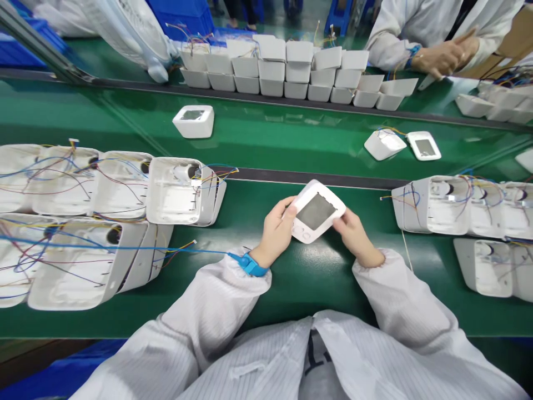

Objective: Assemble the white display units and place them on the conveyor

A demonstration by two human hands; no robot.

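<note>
Between my two hands is a white plastic device housing (318, 211) with a grey rectangular screen and small round buttons at its lower left. It is held tilted above the green bench (300, 278). My left hand (278, 230) grips its left edge, thumb on the front face. At the right corner, my right hand (353, 234) pinches the edge between thumb and fingers. The underside of the housing and the fingertips behind it are hidden. A blue wrist strap (252, 265) with a cord circles my left wrist.
Open white housings with loose wires (175, 191) are stacked at left, more housings (445, 203) at right. On the green belt ahead sit a closed unit (195, 122) and an opened one (385, 144) with its front panel (423, 145). Across it, a co-worker's hands (445, 58) are together.
</note>
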